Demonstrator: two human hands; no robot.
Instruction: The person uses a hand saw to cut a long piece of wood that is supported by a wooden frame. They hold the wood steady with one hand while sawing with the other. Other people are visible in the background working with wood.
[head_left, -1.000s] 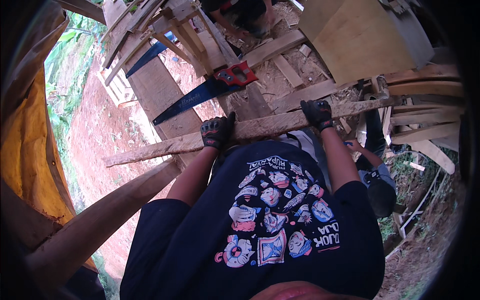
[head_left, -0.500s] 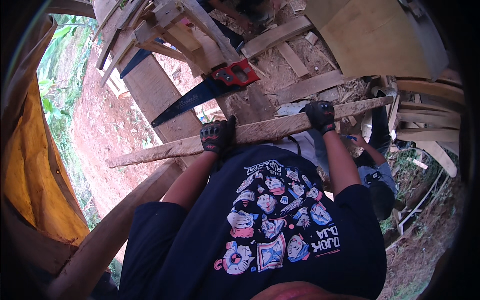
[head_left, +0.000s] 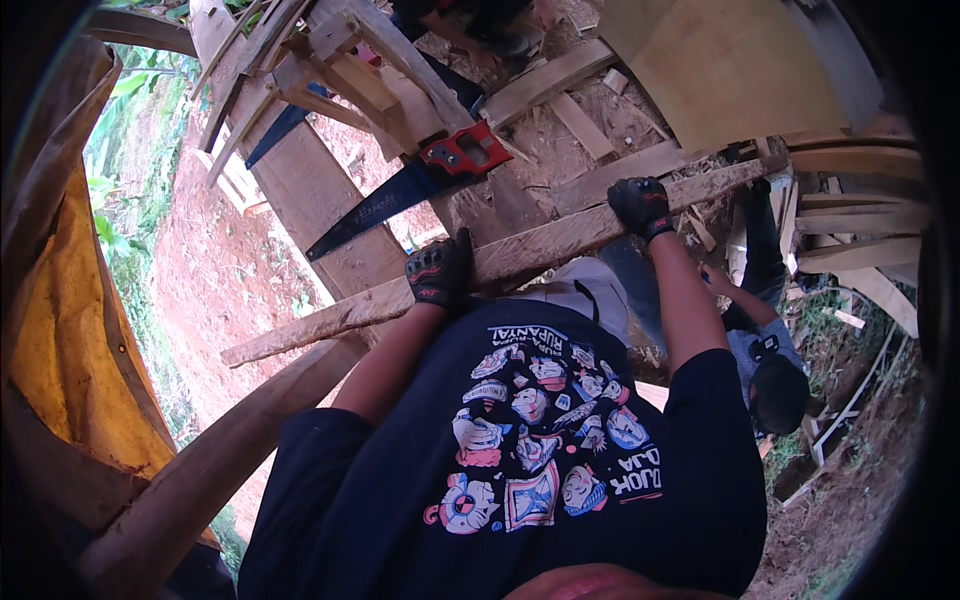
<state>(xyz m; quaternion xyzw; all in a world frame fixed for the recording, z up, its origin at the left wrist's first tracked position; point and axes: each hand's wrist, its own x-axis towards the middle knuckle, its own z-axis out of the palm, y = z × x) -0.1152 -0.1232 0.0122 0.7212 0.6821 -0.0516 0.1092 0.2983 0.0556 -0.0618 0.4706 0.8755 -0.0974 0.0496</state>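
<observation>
A long rough wooden plank lies slantwise across the front of my body, its right end higher and farther away. My left hand, in a black glove with red trim, is wrapped round it left of the middle, thumb up. Farther right, my right hand, gloved alike, grips the same plank from above. Just beyond it a handsaw with a red handle and dark blade rests on a wide board; its teeth face toward me.
A wooden frame stands past the saw, with another dark saw blade beside it. A co-worker crouches at right near stacked boards. Another person's arm shows at the far side. A plywood sheet and a thick post flank me.
The plank has tilted more steeply: its right end has risen in view and its left end has dropped. Both hands keep their grip. The co-worker at right appears slightly shifted.
</observation>
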